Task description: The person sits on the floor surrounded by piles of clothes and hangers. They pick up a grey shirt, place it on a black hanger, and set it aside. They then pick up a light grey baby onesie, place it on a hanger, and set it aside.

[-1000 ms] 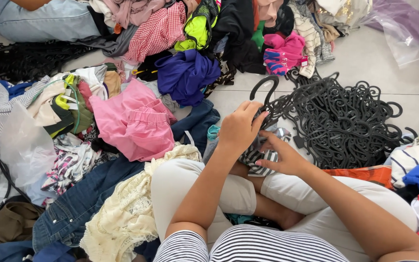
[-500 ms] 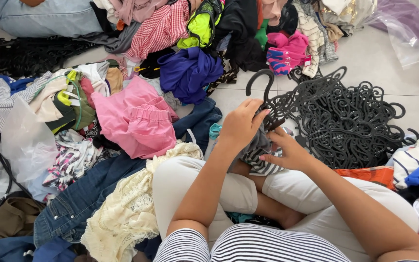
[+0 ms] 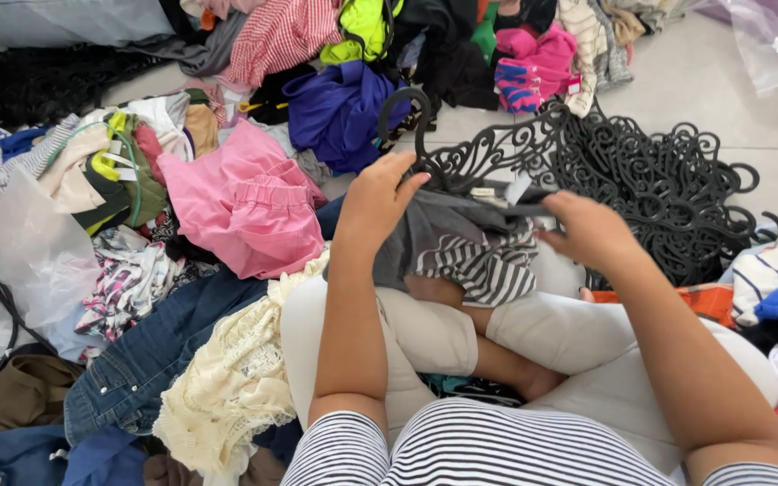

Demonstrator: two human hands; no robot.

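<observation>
Grip, left: left hand [image 3: 380, 202] closed around the neck of a black scrollwork hanger [image 3: 479, 166], just under the hook, with the edge of a grey top [image 3: 438, 238] caught under the fingers.
Grip, right: right hand [image 3: 592, 232] at the far shoulder of the same hanger, fingers curled onto bar and cloth; looks like a pinch on the fabric, though the fingertips hide behind the hand.
Place of the hanger: between both grips, held clear above the lap, hook standing up beside the left thumb.
Long axis: bar running hand to hand, nearly level, dipping a little toward the right grip; hook curling up and away from the body.
Grey top: draped below the bar, striped hem hanging toward the knees.
Step in hand: judged as seating the top on the hanger, the left shoulder on and the right one being worked over the end.
Next move calls for: steady hold at the neck while the right grip draws cloth over the bar end.
Beyond the right grip: heap of matching black hangers [image 3: 677, 180] on the tiled floor [image 3: 722, 81].
Outward of the left grip: pink shorts [image 3: 249, 202], cream lace garment [image 3: 236, 378] and jeans [image 3: 137, 360].
</observation>
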